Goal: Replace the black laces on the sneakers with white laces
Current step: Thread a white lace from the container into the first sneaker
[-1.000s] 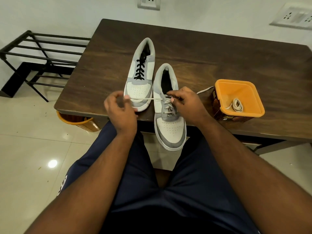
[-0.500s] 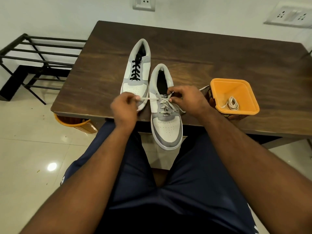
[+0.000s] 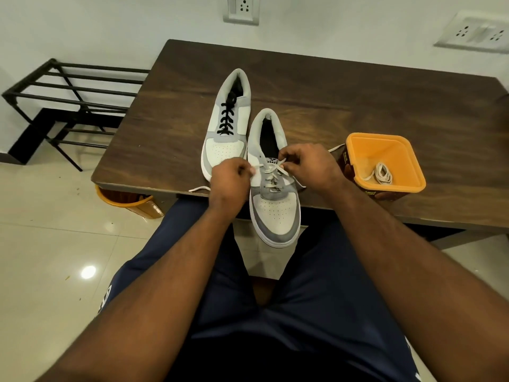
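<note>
We see the near sneaker (image 3: 275, 188) lying toe-toward-us over the counter (image 3: 358, 92) edge, our left hand (image 3: 230, 179) and right hand (image 3: 305, 164) each pinching the white lace (image 3: 271, 172) from opposite sides, right hand nearer the open eyelets.

Sneakers (image 3: 248, 150) side by side; container (image 3: 385, 164) right.

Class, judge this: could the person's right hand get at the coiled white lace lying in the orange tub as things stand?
Probably yes, once freed: the right hand pinches the white lace on the near sneaker. The open orange plastic tub stands just beside it, the coiled white lace uncovered.
</note>
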`<state>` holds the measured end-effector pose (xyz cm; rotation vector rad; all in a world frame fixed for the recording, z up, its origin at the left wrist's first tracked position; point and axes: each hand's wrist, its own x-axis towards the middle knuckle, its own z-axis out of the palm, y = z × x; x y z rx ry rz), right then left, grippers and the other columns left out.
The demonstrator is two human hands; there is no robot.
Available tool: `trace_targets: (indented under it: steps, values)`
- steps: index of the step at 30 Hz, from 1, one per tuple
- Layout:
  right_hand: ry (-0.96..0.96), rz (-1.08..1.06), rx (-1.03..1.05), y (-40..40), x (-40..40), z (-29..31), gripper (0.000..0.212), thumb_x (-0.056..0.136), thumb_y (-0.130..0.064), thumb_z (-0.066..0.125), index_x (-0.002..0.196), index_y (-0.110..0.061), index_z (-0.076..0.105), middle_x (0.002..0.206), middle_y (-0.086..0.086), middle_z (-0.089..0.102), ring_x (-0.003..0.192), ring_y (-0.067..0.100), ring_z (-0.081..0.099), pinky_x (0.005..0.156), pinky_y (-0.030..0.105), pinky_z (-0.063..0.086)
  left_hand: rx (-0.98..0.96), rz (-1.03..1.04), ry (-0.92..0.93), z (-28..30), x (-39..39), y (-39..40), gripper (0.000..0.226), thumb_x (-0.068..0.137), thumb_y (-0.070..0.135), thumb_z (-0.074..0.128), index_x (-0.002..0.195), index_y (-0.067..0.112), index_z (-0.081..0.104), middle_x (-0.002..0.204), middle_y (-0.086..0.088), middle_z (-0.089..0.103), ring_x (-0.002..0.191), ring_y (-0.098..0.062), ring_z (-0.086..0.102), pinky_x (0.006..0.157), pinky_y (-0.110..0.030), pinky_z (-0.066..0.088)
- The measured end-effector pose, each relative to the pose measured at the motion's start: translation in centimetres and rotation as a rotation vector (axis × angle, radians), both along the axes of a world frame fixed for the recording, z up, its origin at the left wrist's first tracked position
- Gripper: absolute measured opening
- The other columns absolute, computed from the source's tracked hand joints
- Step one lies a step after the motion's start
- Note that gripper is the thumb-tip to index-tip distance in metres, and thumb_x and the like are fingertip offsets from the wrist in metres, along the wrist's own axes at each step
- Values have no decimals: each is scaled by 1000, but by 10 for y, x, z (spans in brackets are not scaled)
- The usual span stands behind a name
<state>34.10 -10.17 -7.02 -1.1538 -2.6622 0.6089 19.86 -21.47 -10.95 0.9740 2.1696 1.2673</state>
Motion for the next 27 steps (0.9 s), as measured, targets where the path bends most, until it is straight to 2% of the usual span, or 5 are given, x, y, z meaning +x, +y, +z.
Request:
trace_targets:
  steps: [7,12,16,22,27]
  values:
    - [21,-21,-48,0,-2,1,20,86,-27,71,106,-25,72,100,-5,71,92,11,62,85,33,51,-48,215,108,1,-37,-34,10,88,21,68,78,23,65,73,14,62,67,-3,58,64,-23,47]
    - [142,-53,-25,-11,-1,-9,27,88,-23,67,115,-24,68,106,-8,62,93,9,57,84,32,49,31,59,-439,23,-8,-26,10,87,15,69,79,12,65,74,-4,70,45,-12,51,41,-21,39]
    - [522,-139,-110,-50,3,-24,18,88,-22,68,106,-18,72,99,-6,58,88,10,56,76,20,45,119,-53,-824,59,16,-21,12,90,19,68,93,8,66,76,-4,71,41,-9,43,39,-19,33]
    - [725,-33,-458,-90,-5,-40,22,88,-34,61,96,-18,74,109,11,60,109,29,58,94,56,47,179,-63,-864,91,31,-27,17,90,22,68,88,5,66,71,-3,70,36,-7,41,37,-17,32]
    - [596,104,-471,-101,-2,-37,12,84,-41,68,96,-39,70,120,-11,62,122,24,52,103,52,41,221,-32,-932,102,27,-33,15,90,21,68,86,6,66,77,-5,72,34,-6,40,34,-15,30]
